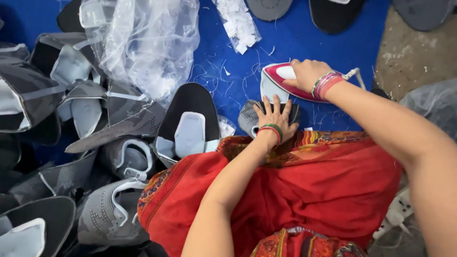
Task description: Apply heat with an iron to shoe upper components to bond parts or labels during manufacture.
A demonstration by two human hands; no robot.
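Blue mat (295, 43) covers the floor, littered with white thread scraps. Clear plastic bags (147, 43) sit crumpled at top left, no labels I can make out. Left hand (275, 116) lies flat, fingers spread, pressing a grey shoe upper (247, 116) onto the mat (right by the red-draped knee). Right hand (307, 74) is wrapped round a red-and-white iron (281, 78) just behind it. More grey and black uppers (95, 143) are piled at left.

Bare arms here, red and green bangles on the left hand (273, 116), pink and green ones by the right hand (307, 74), red patterned cloth (309, 190) over the lap.
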